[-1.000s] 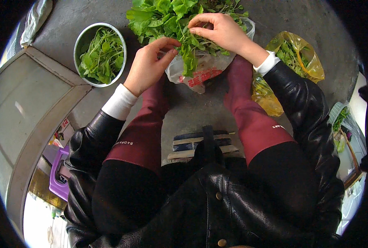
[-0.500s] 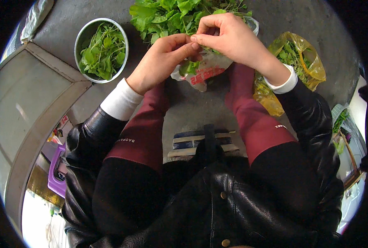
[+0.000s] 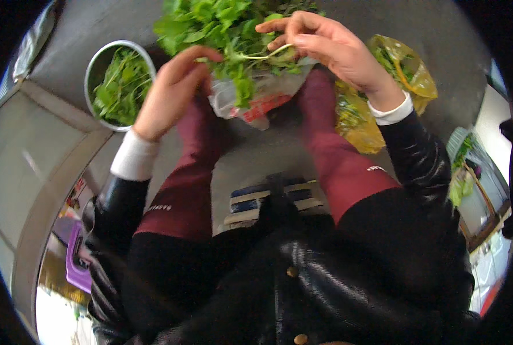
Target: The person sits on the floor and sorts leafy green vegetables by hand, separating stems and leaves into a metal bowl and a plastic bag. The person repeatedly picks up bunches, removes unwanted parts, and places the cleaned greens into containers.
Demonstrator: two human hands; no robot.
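Note:
A leafy green sprig [image 3: 267, 56] hangs by its pale stem from my right hand [image 3: 340, 54]. The thumb and a finger pinch the stem end while other fingers stretch leftward. My left hand [image 3: 178, 86], somewhat blurred, is left of the sprig's leaves with forefinger and thumb apart; I see nothing held in it. Behind both hands lies a big heap of leafy greens [image 3: 201, 23]. Below the sprig, a white plastic bag with red print [image 3: 227, 103] lies on the floor between my boots. A metal bowl [image 3: 88, 92] of picked greens stands beside my left hand.
A yellow plastic bag [image 3: 423, 86] with greens lies right of my right hand. My maroon boots [image 3: 190, 167] flank the white bag. A framed panel [image 3: 32, 149] stands at the left, near a purple plastic thing [image 3: 75, 261]. More vegetables [image 3: 460, 178] are at the far right.
My hands, close together before, have moved apart, the left one leftward and down. The sprig's pale stem now shows in my right hand. The whole view has shifted slightly.

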